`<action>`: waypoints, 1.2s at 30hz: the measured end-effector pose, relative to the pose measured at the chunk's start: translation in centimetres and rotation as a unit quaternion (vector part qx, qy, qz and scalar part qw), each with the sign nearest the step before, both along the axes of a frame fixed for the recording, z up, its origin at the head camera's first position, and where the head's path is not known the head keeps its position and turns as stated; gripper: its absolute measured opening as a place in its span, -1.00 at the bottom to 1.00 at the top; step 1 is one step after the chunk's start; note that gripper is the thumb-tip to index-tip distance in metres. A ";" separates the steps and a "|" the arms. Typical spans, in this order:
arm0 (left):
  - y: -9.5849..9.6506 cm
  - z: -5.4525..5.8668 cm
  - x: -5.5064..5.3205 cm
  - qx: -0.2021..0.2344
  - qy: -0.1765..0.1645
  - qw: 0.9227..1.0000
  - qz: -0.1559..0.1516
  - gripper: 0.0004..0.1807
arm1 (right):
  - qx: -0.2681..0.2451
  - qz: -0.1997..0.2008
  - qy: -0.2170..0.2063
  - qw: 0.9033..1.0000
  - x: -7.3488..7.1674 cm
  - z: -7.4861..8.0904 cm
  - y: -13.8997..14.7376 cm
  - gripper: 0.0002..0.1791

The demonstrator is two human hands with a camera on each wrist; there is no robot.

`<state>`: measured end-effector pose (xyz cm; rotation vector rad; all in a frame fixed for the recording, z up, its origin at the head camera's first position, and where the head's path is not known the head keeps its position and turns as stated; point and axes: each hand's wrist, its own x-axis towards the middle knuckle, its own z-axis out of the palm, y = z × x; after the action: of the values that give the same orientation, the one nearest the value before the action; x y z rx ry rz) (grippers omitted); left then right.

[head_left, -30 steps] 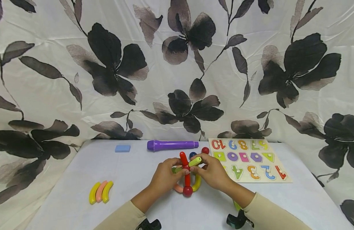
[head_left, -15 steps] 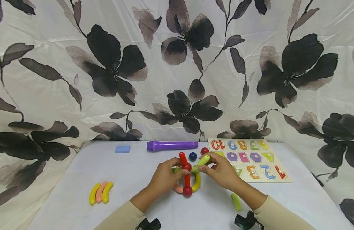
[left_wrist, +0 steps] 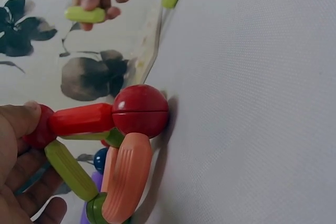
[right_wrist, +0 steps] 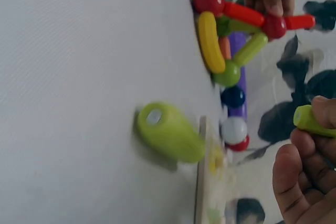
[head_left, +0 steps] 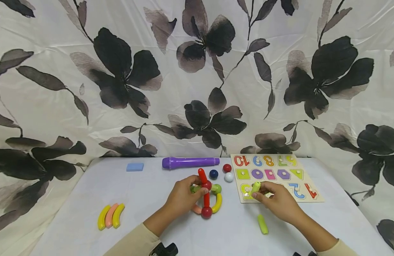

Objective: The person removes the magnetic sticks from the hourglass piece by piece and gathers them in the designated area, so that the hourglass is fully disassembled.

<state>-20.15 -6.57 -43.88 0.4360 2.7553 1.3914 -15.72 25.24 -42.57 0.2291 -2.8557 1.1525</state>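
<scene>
My left hand grips the upper red ball of a magnetic ball-and-stick structure. A red stick joins it to a lower red ball, and another points upward. Green sticks run from the held ball to green balls, one a light green ball. Curved yellow and peach pieces meet the lower ball. Over the number board, my right hand pinches a light green stick, apart from the structure. On the cloth below that hand lies another light green stick.
Loose blue, white and red balls sit behind the structure. A purple tube and a blue block lie at the back. The number board is at right, three curved pieces at left.
My right hand has drawn the light green stick away from the structure, moving right over the board. That uncovers the white ball and the light green ball. My left hand keeps its grip.
</scene>
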 end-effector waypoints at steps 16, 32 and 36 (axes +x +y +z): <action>0.1 -0.1 0.0 -0.007 -0.015 1.000 0.002 -0.59 | 0.016 -0.001 -0.160 0.987 2.5 -1.6 4.0 -0.60; 0.0 -0.1 0.0 -0.013 -0.010 1.000 0.009 -0.58 | 0.041 0.021 -0.187 0.981 3.3 -2.1 3.7 -0.57; 0.0 -0.1 0.1 -0.010 -0.012 1.000 0.008 -0.57 | 0.044 0.023 -0.187 0.981 3.4 -2.1 3.7 -0.55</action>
<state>-20.10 -6.61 -43.94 0.3961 2.7575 1.3626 -12.31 28.92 -44.65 0.0888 -3.2474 1.1925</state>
